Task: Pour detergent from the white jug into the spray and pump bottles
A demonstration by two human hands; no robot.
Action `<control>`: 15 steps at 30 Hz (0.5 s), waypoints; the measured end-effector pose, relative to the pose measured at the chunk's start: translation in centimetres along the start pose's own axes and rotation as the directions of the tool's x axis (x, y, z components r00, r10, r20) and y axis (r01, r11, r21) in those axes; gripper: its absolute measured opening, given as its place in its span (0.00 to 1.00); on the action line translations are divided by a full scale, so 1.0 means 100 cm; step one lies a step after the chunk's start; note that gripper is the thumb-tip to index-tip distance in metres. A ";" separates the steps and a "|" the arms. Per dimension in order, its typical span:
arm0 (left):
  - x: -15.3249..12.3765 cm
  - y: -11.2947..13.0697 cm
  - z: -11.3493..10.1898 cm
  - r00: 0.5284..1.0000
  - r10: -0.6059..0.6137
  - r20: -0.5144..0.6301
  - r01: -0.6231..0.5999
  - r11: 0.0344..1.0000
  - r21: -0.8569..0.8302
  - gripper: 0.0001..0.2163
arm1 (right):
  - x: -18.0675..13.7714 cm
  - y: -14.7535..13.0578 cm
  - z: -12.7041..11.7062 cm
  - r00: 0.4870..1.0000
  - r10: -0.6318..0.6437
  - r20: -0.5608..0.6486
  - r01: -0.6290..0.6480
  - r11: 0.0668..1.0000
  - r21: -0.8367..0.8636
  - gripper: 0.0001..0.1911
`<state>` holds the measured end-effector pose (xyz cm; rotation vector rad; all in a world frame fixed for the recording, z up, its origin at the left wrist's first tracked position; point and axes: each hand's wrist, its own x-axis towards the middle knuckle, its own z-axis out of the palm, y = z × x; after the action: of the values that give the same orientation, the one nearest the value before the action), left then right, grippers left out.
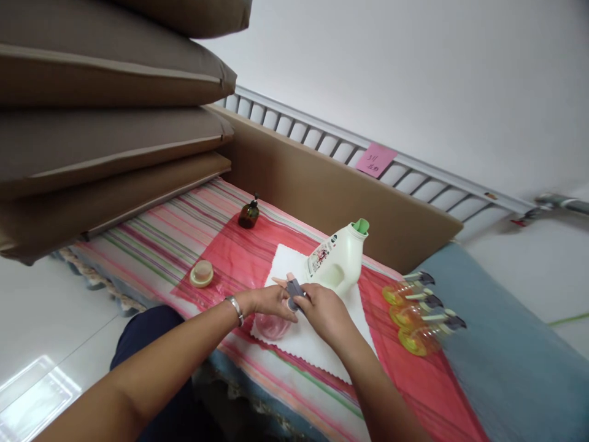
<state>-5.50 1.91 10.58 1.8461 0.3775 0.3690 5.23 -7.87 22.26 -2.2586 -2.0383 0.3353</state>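
Stacked brown cushions fill the upper left, and a long brown board stands along the white railing behind the low surface. A striped cloth covers the left part of that surface and a blue-grey cloth the right. A red sheet lies over them in the middle, with a white cloth spread on top of it.

A white detergent jug with a green spout stands tilted at the far edge of the white cloth, just behind the hands. Three yellow spray bottles lie side by side on the red sheet to the right.

The left hand, with a metal bracelet at the wrist, is curled around the top of a small pink bottle that rests on the near left part of the white cloth. The right hand meets it from the other side, its fingers pinched narrowly on the bottle's grey pump head.

An amber pump bottle stands at the back of the red sheet. A round cream lid lies at its left edge. A pink sticky note is stuck to the railing.
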 end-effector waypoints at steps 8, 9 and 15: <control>-0.012 -0.004 0.011 0.987 0.159 -0.017 -0.158 0.987 0.034 0.22 | -0.011 -0.006 -0.001 0.986 0.085 -0.144 -0.087 0.996 -0.004 0.09; -0.016 -0.014 0.014 0.974 0.178 -0.143 -0.175 0.984 0.031 0.27 | -0.014 -0.003 -0.004 0.982 0.098 -0.162 -0.098 0.995 0.005 0.09; -0.029 -0.085 0.035 0.841 0.146 -0.521 -0.097 0.988 0.121 0.22 | -0.052 0.056 -0.040 0.948 0.218 -0.231 -0.203 0.975 0.088 0.08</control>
<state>-7.24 0.12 1.21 1.8407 0.6623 0.9758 11.10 -13.31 25.52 -2.3519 -1.6534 0.1296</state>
